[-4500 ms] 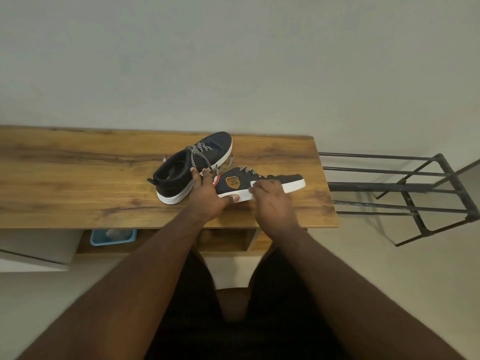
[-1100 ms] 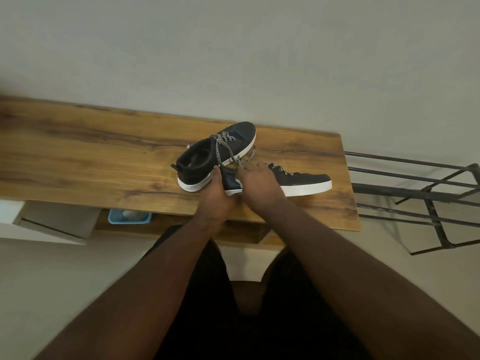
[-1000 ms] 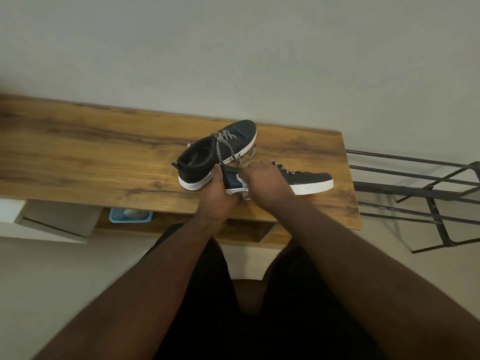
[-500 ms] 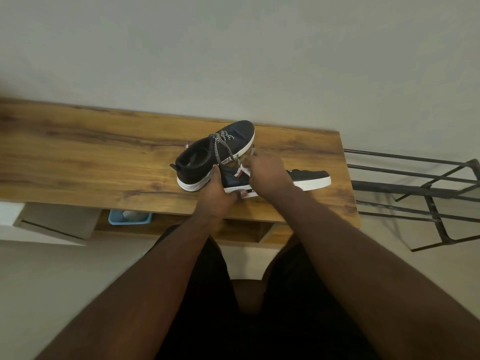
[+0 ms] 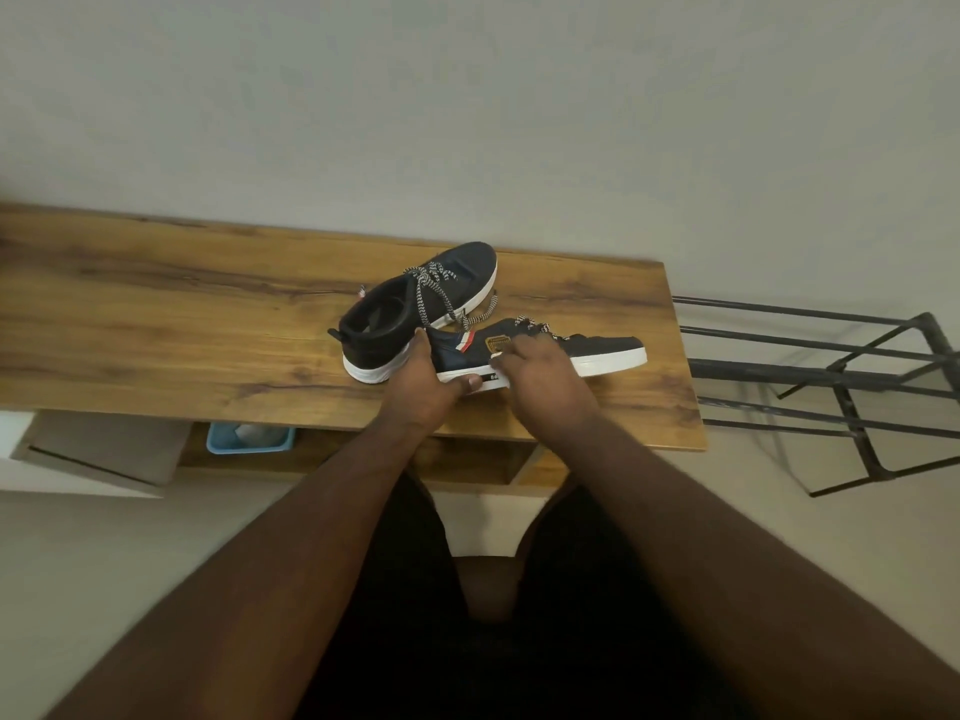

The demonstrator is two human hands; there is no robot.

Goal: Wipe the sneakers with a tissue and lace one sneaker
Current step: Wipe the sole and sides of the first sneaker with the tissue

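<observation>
Under both your hands on the wooden table [image 5: 156,324], the near sneaker [image 5: 597,350] lies on its side, your left hand [image 5: 423,389] gripping its heel. Your right hand [image 5: 540,376] presses its side; I cannot tell whether it holds a tissue. Push hard and it may slide into the far sneaker [image 5: 415,309] just beyond your left fingers, snagging the loose laces [image 5: 480,317].

Soft, even indoor light, fairly dim, with no glare. The metal rack [image 5: 852,376] at right casts faint shadows on the floor. Wide-angle distortion bows the tabletop [image 5: 182,324] edge and stretches the near forearms, which look soft and slightly blurred; the picture's corners darken.
</observation>
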